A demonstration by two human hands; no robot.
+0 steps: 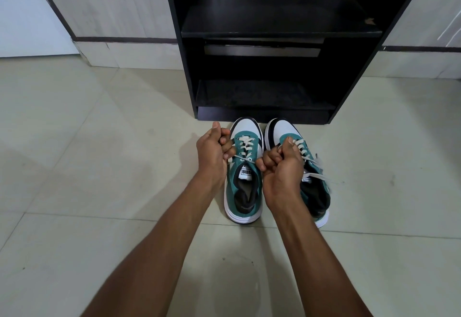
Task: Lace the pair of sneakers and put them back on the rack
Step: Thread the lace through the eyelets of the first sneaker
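Two teal, white and black sneakers stand side by side on the floor, toes toward the rack. The left sneaker (245, 179) has white laces crossed up its front. My left hand (214, 149) is closed on one lace end at that shoe's left side. My right hand (282, 162) is closed on the other lace end, between the two shoes. Both ends run taut from a crossing above the tongue. The right sneaker (316, 192) sits partly behind my right hand, its loose lace ends (318, 170) hanging to the right.
The black shoe rack (262, 30) stands right behind the shoes, with an upper shelf and a low bottom shelf (262, 94), both bare. Pale floor tiles (99, 167) spread to the left and right. A tiled wall runs behind the rack.
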